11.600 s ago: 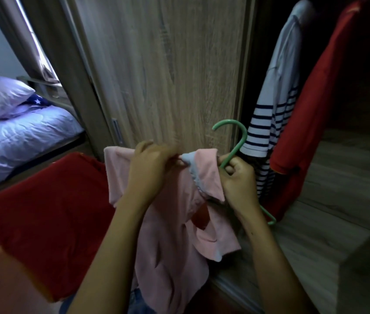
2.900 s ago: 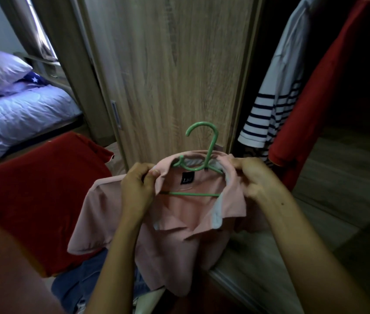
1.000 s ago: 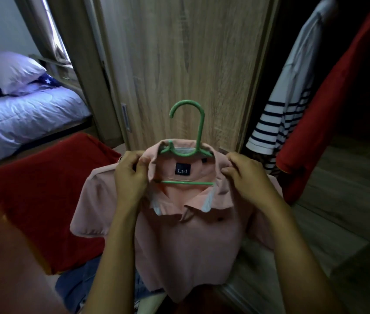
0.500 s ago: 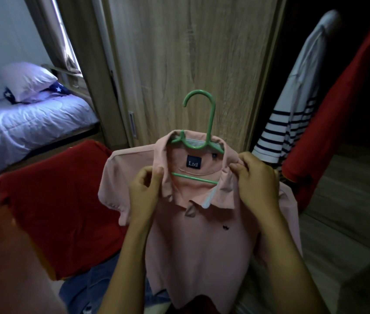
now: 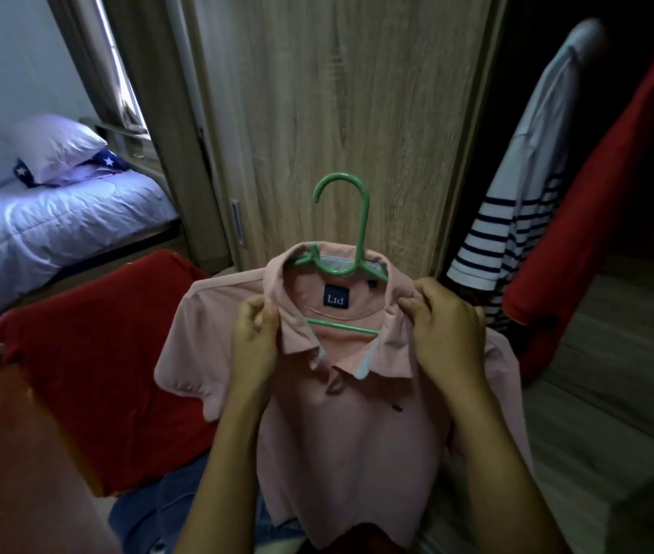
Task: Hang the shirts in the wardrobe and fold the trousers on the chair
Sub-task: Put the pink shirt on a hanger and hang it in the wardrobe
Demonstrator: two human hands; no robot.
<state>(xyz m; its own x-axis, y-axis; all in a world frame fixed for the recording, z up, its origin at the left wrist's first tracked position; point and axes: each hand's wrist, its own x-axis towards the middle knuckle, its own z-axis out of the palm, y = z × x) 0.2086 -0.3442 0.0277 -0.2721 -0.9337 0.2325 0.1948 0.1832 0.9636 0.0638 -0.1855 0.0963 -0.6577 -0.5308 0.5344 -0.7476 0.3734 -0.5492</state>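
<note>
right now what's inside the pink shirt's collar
A green hanger: its hook and crossbar show at the neck of the pink shirt; its arms are hidden under fabric.

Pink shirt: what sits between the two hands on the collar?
Head view: between the left hand and right hand lies the open neck of the pink shirt, with its navy label and the lower bar of the green hanger.

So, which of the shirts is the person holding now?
The pink polo shirt on the green hanger: the left hand and right hand grip its collar. The striped shirt and the red shirt hang in the wardrobe, untouched.
</note>
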